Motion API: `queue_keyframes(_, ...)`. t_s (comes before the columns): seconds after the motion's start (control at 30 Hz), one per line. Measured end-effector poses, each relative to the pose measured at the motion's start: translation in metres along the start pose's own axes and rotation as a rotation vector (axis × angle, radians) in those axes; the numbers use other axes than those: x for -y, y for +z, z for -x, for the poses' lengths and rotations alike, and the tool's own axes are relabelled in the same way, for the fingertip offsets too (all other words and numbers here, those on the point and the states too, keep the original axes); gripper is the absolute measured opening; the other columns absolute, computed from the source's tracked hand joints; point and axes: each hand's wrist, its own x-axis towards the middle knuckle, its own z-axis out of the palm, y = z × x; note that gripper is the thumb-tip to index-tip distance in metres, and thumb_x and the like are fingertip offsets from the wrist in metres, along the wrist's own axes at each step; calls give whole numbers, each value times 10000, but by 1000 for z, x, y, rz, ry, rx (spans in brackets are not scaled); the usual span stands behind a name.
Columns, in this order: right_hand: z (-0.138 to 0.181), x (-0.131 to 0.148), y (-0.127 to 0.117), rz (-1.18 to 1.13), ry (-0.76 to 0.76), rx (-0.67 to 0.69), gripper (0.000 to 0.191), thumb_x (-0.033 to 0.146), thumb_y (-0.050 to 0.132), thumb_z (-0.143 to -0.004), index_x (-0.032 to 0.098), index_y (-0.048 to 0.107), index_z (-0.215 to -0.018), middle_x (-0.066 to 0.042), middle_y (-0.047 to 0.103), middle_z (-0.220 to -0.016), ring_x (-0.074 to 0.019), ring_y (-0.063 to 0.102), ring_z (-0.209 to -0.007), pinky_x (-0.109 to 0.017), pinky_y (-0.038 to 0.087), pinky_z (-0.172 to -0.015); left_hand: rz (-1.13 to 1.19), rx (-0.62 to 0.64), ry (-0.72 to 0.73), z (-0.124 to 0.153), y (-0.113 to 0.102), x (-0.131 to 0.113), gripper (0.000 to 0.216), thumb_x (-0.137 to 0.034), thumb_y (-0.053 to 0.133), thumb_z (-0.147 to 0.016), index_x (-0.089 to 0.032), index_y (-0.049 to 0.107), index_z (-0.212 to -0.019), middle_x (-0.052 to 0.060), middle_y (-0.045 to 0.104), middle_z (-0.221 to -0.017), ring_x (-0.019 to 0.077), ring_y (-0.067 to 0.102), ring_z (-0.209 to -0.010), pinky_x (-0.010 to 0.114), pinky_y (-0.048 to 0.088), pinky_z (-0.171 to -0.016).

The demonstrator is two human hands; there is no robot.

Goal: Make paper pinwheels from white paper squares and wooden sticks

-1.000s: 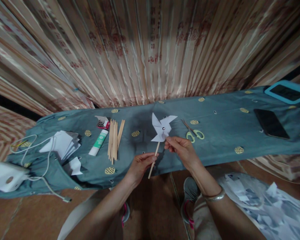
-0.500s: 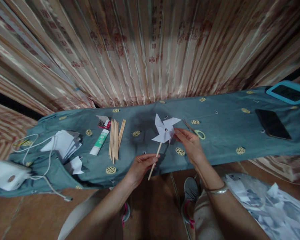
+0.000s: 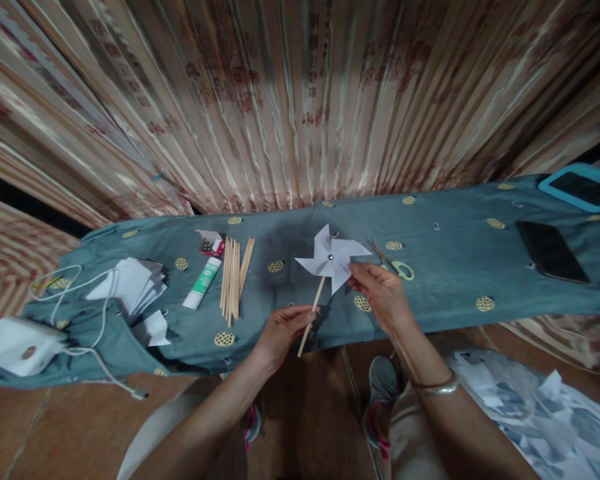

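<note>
A white paper pinwheel (image 3: 331, 259) with a metal pin at its centre stands on a thin wooden stick (image 3: 311, 316) above a blue-grey cloth (image 3: 445, 267). My left hand (image 3: 283, 331) is closed round the lower part of the stick. My right hand (image 3: 380, 295) touches the lower right blade of the pinwheel with its fingertips, fingers drawn together. Yellow-handled scissors (image 3: 395, 263) lie just behind my right hand.
Left of the pinwheel lie a bundle of wooden sticks (image 3: 233, 275), a glue stick (image 3: 203, 283), a small red box of pins (image 3: 211, 245), a stack of white paper (image 3: 130, 287) and a white charger with cable (image 3: 17, 343). A black phone (image 3: 550, 252) and a blue-framed tablet (image 3: 583, 188) lie at the right. Paper scraps (image 3: 530, 413) fill a bag by my knee.
The pinwheel's blades have turned round the pin. My right hand moved from under the wheel to its right blade and stays there. My left hand keeps the stick still.
</note>
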Motion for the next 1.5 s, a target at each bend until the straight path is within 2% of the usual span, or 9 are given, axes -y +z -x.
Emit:
queue_keyframes(0.17,3,2,3,-70,59,12,336,415,891,-427,201,713,-615,23,640,-563,-86,533,-522,-228,403,-503,-3,-14,9,1,2,-2,443,-393,925,-378,-164,784,-730,27,701,-666,74,518,-587,207,410,-602)
queue_keyframes(0.43,5,-1,5,-101,101,36,314,380,893,-435,194,719,-618,23,654,-575,-83,550,-531,-225,410,-529,-14,-4,23,-1,3,-1,444,-400,923,-388,-168,787,-741,16,696,-657,65,514,-599,191,405,-620)
queue_keyframes(0.97,15,-9,14,-203,220,113,291,373,887,-484,176,738,-637,-20,720,-631,-85,579,-554,-226,415,-559,1,19,35,0,3,0,427,-384,920,-419,-161,783,-756,52,738,-770,87,549,-642,224,432,-676)
queue_keyframes(1.07,17,-10,15,-180,253,151,310,407,880,-499,181,741,-661,-28,735,-661,-85,590,-565,-221,423,-571,8,13,34,-1,2,-1,435,-384,924,-408,-157,782,-751,47,739,-765,79,550,-633,211,435,-666)
queue_keyframes(1.23,18,-4,11,-4,328,239,461,578,823,-515,150,747,-668,-63,726,-637,-88,578,-521,-213,408,-519,49,-8,20,-2,-1,-6,437,-356,933,-390,-155,781,-747,35,733,-731,71,564,-618,198,443,-658)
queue_keyframes(1.33,13,4,1,26,257,213,472,615,788,-554,150,712,-592,-32,651,-517,-68,501,-443,-201,326,-431,57,-27,22,-2,-2,-10,437,-350,934,-384,-155,779,-743,34,732,-736,67,557,-609,200,443,-651)
queue_keyframes(1.43,4,11,-8,-80,104,68,379,515,833,-553,175,668,-545,13,597,-489,-45,425,-416,-193,229,-378,50,-21,25,-1,-2,-9,425,-347,931,-395,-153,778,-742,40,727,-741,74,549,-617,210,439,-648)
queue_keyframes(1.5,-2,13,-12,-160,-10,-30,313,429,868,-523,187,674,-565,27,612,-528,-38,419,-434,-184,244,-382,34,4,14,-1,-3,-7,414,-348,927,-410,-154,779,-744,40,719,-723,78,540,-613,216,433,-643)
